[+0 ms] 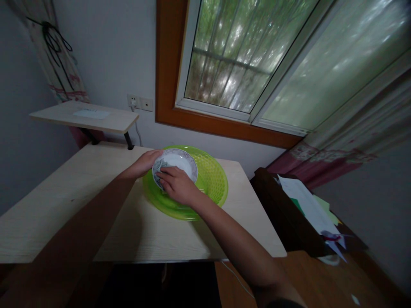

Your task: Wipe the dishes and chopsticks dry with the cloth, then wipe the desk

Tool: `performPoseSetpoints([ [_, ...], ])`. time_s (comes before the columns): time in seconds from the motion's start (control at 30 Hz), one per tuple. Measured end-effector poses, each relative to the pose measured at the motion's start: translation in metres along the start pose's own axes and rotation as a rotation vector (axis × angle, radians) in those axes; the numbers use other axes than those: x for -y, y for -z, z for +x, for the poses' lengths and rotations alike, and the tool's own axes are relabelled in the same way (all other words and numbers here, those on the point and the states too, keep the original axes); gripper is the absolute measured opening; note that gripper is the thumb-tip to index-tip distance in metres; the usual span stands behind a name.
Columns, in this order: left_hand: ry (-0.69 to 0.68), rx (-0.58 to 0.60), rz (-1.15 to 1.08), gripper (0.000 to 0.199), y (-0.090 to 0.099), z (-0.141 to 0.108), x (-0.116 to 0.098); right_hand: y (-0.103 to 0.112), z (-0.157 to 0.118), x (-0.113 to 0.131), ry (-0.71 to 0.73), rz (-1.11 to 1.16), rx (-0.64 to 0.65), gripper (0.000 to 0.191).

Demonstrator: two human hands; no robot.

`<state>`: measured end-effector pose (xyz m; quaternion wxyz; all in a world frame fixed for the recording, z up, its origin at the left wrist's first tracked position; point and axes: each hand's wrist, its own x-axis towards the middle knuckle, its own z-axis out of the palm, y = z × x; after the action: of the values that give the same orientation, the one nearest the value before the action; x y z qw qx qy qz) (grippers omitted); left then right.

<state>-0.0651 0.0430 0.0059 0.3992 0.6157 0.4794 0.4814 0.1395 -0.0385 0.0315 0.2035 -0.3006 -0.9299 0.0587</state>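
A white dish (183, 161) with a grey patterned rim is held tilted over a round, bright green plastic basket (218, 179). At the dish's left edge, my left hand (146, 163) is closed on the rim, its thumb side up. My right hand (178, 185) lies over the lower part of the dish, fingers pressing a greyish-green cloth (161, 164) against its inner face. Part of the cloth is hidden under those fingers. Beneath my right hand, something pale and thin shows in the basket, too small to name.
The basket stands on a pale wooden desk (80, 192). A raised shelf (86, 115) on black legs holds a paper at the left. Behind are a wall socket (133, 101) and a window. Papers (308, 201) lie on a dark piece of furniture to the right.
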Motion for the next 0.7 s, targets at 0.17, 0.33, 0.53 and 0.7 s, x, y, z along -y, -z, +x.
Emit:
performPoseSetpoints([
  [0.17,-0.054,0.059,0.020,0.053,-0.006,-0.008,-0.002,0.004,0.012,-0.016,-0.055,-0.158,-0.052,0.039],
  [0.33,-0.074,0.101,0.009,0.059,-0.009,-0.017,-0.004,0.014,0.005,-0.029,-0.172,-0.319,-0.076,0.039],
  [0.53,-0.051,0.091,-0.072,0.068,-0.010,-0.021,-0.002,0.027,-0.020,-0.035,-0.348,-0.481,-0.050,0.037],
  [0.7,-0.062,0.022,-0.112,0.070,-0.015,-0.021,-0.002,0.040,-0.039,-0.037,-0.397,-0.455,0.049,0.040],
])
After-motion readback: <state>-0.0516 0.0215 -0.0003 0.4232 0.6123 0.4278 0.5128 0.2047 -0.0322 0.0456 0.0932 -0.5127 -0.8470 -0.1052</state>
